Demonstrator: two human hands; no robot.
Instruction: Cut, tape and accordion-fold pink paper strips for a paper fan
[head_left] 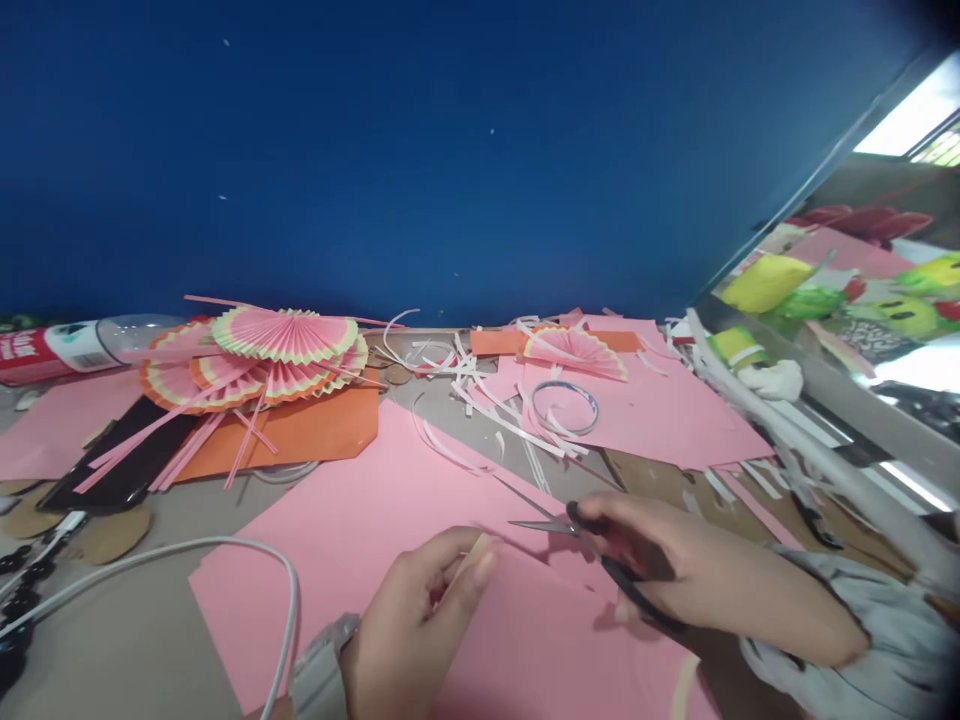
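My right hand (652,560) grips black-handled scissors (551,525), whose thin blades are spread apart and point left over pink paper. With thumb and fingers pinched together, my left hand (427,610) holds the corner of a sheet of pink paper (555,640). A pale strip shows at its fingertips. The blade tips are close to that hand, a short way above and to its right. Under the held sheet lies a larger pink sheet (345,510). At the held sheet's lower right edge is a cream strip (685,685).
Folded pink paper fans (285,335) with thin stems rest on orange paper (300,435) and a black phone (135,460). A roll of tape (565,407) sits among white paper scraps (487,385). A white cable (202,542) curves at left, near a bottle (82,345). Behind stands a blue partition (450,160).
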